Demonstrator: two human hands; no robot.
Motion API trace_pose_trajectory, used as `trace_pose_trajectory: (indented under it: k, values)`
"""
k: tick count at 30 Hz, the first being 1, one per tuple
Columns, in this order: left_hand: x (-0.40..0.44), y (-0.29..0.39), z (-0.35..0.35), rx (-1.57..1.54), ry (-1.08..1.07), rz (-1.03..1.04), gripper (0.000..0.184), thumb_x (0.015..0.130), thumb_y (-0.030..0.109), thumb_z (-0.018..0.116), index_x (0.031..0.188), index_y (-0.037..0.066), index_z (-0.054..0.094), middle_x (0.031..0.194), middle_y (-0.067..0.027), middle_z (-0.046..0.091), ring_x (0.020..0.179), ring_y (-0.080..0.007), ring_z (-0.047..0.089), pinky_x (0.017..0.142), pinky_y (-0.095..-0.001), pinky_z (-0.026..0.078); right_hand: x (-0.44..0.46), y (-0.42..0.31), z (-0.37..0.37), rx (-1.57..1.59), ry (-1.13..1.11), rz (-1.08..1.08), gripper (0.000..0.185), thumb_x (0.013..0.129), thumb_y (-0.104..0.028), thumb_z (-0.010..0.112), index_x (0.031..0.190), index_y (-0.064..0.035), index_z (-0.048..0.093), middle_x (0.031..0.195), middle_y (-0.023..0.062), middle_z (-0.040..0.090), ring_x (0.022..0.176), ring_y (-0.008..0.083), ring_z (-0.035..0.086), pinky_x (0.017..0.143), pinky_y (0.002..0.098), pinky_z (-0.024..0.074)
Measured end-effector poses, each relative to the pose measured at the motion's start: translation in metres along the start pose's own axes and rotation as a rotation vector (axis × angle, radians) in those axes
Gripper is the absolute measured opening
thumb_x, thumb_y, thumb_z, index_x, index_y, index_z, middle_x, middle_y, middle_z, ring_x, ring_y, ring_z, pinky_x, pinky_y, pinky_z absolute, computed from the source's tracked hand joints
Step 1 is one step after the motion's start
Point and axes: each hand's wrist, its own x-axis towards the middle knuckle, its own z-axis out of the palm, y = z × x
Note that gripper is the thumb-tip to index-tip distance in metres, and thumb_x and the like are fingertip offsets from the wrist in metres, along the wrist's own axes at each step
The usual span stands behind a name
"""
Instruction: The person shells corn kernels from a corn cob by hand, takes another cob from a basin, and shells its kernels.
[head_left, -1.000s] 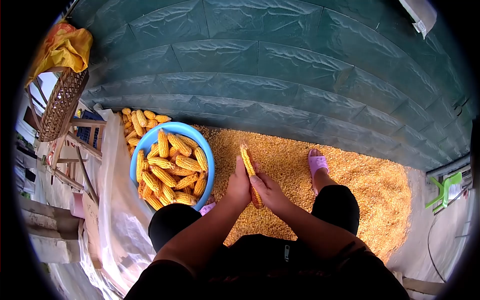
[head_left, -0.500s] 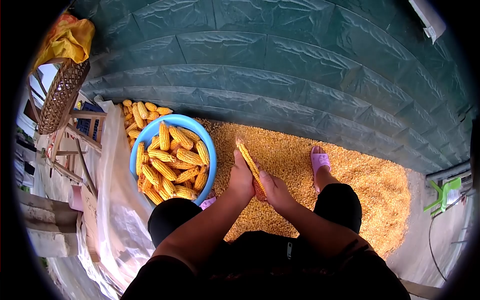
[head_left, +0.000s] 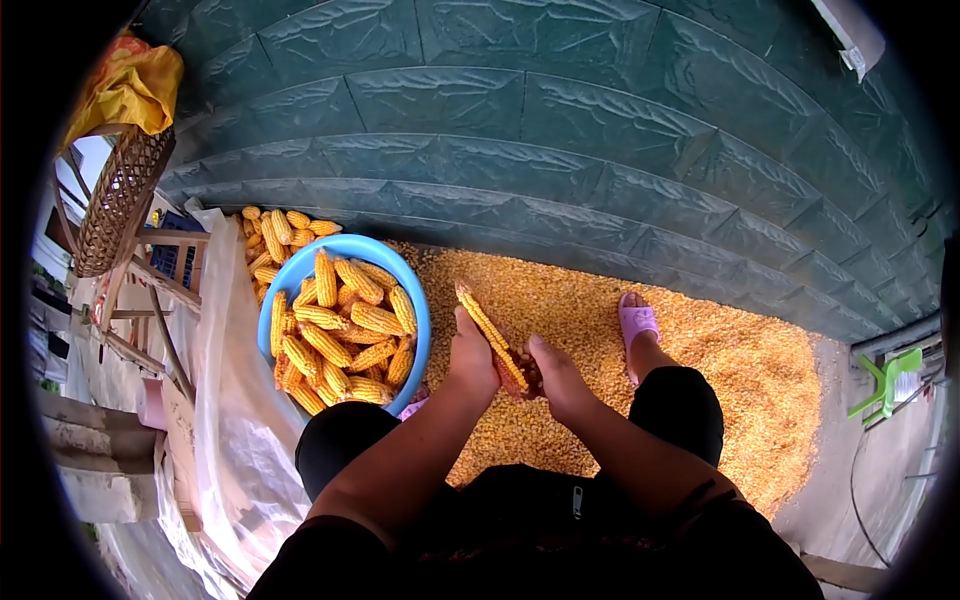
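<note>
My left hand (head_left: 474, 358) is closed around a corn cob (head_left: 489, 325), held tilted with its pale tip up and to the left. Yellow kernels still line one side of it, and its lower end shows a bare reddish core. Beside that lower end is my right hand (head_left: 562, 380), its thumb raised and its fingers curled in shadow. What those fingers hold is hidden. Beneath both hands spreads a wide layer of loose corn kernels (head_left: 590, 300). Left of my hands, a blue basin (head_left: 420, 300) is heaped with whole yellow cobs (head_left: 325, 345).
More cobs (head_left: 280, 232) lie behind the basin against the green wall (head_left: 600, 110). Clear plastic sheeting (head_left: 235, 400) and a wooden frame (head_left: 165, 265) with a woven basket (head_left: 120, 200) are at left. A pink slipper (head_left: 638, 318) rests on the kernels; a green chair (head_left: 888, 385) is at right.
My right hand has shifted slightly right and its thumb has come away from the cob. The cob and my left hand have moved a little left and down.
</note>
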Motion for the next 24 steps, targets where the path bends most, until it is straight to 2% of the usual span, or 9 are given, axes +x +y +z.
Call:
trace_pose_trajectory:
  k: [3,5,7,8,15,18,20,22,24]
  values:
    - [0.005,-0.003,-0.008,0.108,0.028,0.028,0.062,0.092,0.052,0.027,0.104,-0.004,0.051,0.087,-0.0150,0.058,0.079,-0.0258,0.057,0.073,-0.0360,0.046,-0.008,-0.012,0.001,-0.388,-0.120,-0.291,0.037,0.093,-0.040,0.040,0.084,-0.0062,0.052,0.072,0.0012,0.052,0.058,0.0100,0.048,0.053,0.0254,0.0411]
    - [0.006,-0.006,-0.011,0.254,-0.004,0.053,0.064,0.092,0.052,0.026,0.106,-0.005,0.051,0.090,-0.0152,0.058,0.082,-0.0255,0.057,0.074,-0.0350,0.046,-0.002,0.007,0.000,-0.602,-0.095,-0.404,0.038,0.092,-0.040,0.041,0.082,-0.0045,0.050,0.070,0.0069,0.055,0.059,0.0162,0.053,0.054,0.0297,0.0425]
    - [0.000,-0.006,-0.009,0.404,-0.038,0.074,0.066,0.092,0.053,0.026,0.108,-0.006,0.050,0.093,-0.0154,0.059,0.084,-0.0251,0.057,0.076,-0.0340,0.046,-0.011,0.008,0.008,-1.000,0.104,-0.526,0.037,0.091,-0.037,0.041,0.081,-0.0025,0.049,0.068,0.0136,0.056,0.061,0.0240,0.057,0.056,0.0347,0.0426]
    - [-0.003,-0.007,-0.006,0.335,-0.045,0.065,0.066,0.092,0.053,0.025,0.107,-0.006,0.051,0.094,-0.0150,0.058,0.083,-0.0243,0.057,0.075,-0.0331,0.046,-0.014,0.004,0.009,-0.977,0.073,-0.505,0.037,0.091,-0.035,0.041,0.080,-0.0010,0.048,0.068,0.0169,0.055,0.064,0.0297,0.058,0.057,0.0375,0.0422]
    - [-0.010,-0.002,0.002,0.292,-0.040,0.037,0.068,0.091,0.055,0.023,0.107,-0.006,0.050,0.094,-0.0136,0.057,0.081,-0.0216,0.056,0.072,-0.0329,0.045,-0.009,0.009,0.003,-0.760,0.020,-0.473,0.037,0.089,-0.037,0.043,0.082,-0.0021,0.053,0.063,0.0160,0.057,0.059,0.0311,0.058,0.058,0.0366,0.0453]
    - [-0.006,-0.005,0.001,0.281,-0.037,0.033,0.066,0.091,0.054,0.023,0.104,-0.005,0.051,0.091,-0.0133,0.056,0.078,-0.0212,0.055,0.069,-0.0328,0.045,-0.009,0.010,0.005,-0.693,0.023,-0.449,0.035,0.092,-0.033,0.042,0.092,-0.0010,0.057,0.068,0.0123,0.059,0.060,0.0231,0.058,0.059,0.0321,0.0456]
    - [-0.007,-0.006,0.001,0.275,-0.029,0.048,0.065,0.091,0.054,0.023,0.100,-0.004,0.052,0.087,-0.0130,0.056,0.075,-0.0210,0.054,0.067,-0.0326,0.045,-0.011,0.008,0.010,-0.101,-0.075,-0.269,0.032,0.095,-0.028,0.039,0.082,-0.0020,0.051,0.067,0.0026,0.051,0.059,0.0113,0.047,0.057,0.0268,0.0397]
    - [-0.010,-0.005,0.002,0.145,-0.142,0.050,0.050,0.093,0.048,0.028,0.083,0.003,0.048,0.067,-0.0089,0.049,0.061,-0.0209,0.047,0.056,-0.0328,0.041,-0.009,0.010,0.009,-0.209,-0.028,-0.319,0.032,0.095,-0.028,0.038,0.083,-0.0020,0.052,0.068,0.0019,0.051,0.059,0.0105,0.046,0.057,0.0256,0.0390]
    - [-0.008,-0.005,0.001,0.157,-0.150,0.063,0.049,0.093,0.047,0.028,0.083,0.003,0.047,0.067,-0.0085,0.048,0.061,-0.0209,0.047,0.057,-0.0325,0.041,-0.004,0.017,0.005,-0.327,0.016,-0.356,0.029,0.095,-0.026,0.039,0.086,-0.0014,0.052,0.069,0.0018,0.050,0.061,0.0095,0.046,0.057,0.0244,0.0383]
